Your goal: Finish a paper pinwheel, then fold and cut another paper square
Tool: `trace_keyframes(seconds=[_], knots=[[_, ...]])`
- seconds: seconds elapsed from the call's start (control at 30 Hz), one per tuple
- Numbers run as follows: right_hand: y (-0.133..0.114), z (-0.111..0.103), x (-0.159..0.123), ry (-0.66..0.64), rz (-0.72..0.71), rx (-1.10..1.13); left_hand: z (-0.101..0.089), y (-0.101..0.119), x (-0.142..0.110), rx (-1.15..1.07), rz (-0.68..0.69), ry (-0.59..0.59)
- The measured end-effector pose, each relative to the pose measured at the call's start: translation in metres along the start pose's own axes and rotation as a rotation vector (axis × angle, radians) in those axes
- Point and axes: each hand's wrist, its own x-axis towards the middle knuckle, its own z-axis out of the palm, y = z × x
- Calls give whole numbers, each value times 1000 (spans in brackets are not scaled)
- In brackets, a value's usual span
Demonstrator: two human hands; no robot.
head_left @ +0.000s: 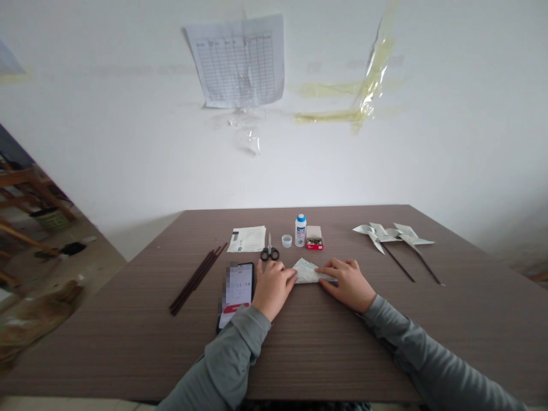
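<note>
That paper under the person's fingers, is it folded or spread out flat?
Folded: the paper forms a peaked triangle, with the left hand and right hand on either side.

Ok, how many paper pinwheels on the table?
2. Both lie beyond the right hand, toward the table's right side: the left pinwheel and, close beside it, the right pinwheel. None appear hidden.

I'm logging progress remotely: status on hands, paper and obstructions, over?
Left hand and right hand both on folded paper. Visible corner points toward wall. Nothing seen blocking; phone partly behind left sleeve.
</note>
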Motion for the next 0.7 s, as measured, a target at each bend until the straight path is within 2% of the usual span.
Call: trace_keyframes(seconds=[0.3, 0.5, 0.7], knots=[[-3, 0, 1, -19, 19, -1, -5, 9, -1, 68, -24, -11], [-3, 4, 1, 6, 21, -39, -3, 8, 0, 58, -25, 2], [-7, 0, 2, -25, 37, -48, -4, 7, -1, 34, -38, -20]])
